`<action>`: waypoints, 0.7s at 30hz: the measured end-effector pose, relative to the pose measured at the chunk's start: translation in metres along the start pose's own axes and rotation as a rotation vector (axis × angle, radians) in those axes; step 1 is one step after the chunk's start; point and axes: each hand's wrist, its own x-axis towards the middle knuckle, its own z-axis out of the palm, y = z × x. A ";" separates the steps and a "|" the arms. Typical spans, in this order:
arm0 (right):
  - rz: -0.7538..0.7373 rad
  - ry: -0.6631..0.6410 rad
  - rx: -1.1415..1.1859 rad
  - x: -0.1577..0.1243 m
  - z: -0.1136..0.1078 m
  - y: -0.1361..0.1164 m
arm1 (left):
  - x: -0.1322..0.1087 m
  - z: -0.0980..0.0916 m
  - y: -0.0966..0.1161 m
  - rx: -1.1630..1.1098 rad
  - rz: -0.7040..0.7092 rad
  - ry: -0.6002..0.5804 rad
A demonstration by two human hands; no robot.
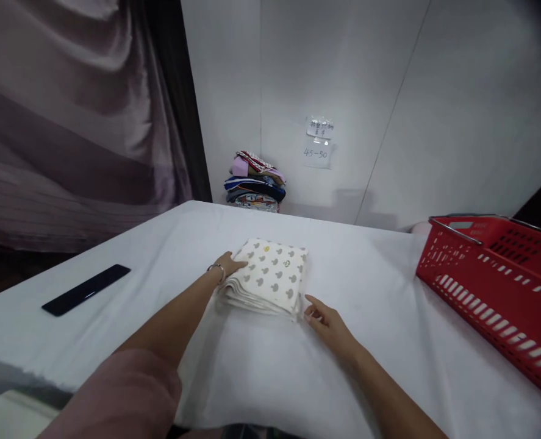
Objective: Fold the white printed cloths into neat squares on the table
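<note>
A folded white cloth point(270, 274) with grey printed shapes and a few yellow marks lies in several layers on the table. My left hand point(228, 263), with a bracelet at its wrist, grips the cloth's left edge. Its thumb rests over the top, and the other fingers are partly hidden. Beside the near right corner is my right hand point(324, 318), its fingers loosely bent and apart, with nothing visible in them. The index fingertip comes very close to the cloth; I cannot tell whether it touches.
A white sheet covers the table point(366, 274). At the left lies a flat black object point(87, 289). On the right stands a red plastic basket point(490, 305) with a metal handle. Behind the far edge is a stack of folded fabrics point(256, 183) against the wall, near paper signs point(318, 143). A curtain point(78, 110) hangs at left.
</note>
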 end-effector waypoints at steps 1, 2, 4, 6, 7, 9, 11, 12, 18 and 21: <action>0.023 0.032 0.027 0.001 -0.001 0.003 | 0.002 -0.002 0.001 0.028 -0.004 -0.005; 0.049 0.061 0.062 0.002 -0.002 0.006 | 0.002 -0.002 0.003 0.064 0.009 -0.003; 0.084 0.098 0.136 0.004 -0.003 0.011 | -0.007 0.003 0.013 0.141 0.113 0.017; 0.094 0.108 0.191 0.006 -0.004 0.016 | -0.028 0.015 0.026 0.206 0.326 0.006; 0.097 0.107 0.204 0.007 -0.003 0.017 | -0.042 0.023 0.032 0.214 0.449 -0.033; 0.101 0.109 0.205 0.008 -0.003 0.019 | -0.072 0.041 0.044 0.221 0.721 -0.174; 0.095 0.105 0.189 0.009 -0.003 0.020 | -0.100 0.056 0.050 0.288 0.916 -0.278; 0.091 0.100 0.178 0.009 -0.003 0.021 | -0.111 0.061 0.051 0.324 0.946 -0.285; 0.107 0.063 0.121 0.009 -0.004 0.021 | -0.127 0.070 0.047 0.363 0.908 -0.271; 0.105 0.054 0.094 0.009 -0.004 0.023 | -0.113 0.065 0.046 0.181 0.719 -0.339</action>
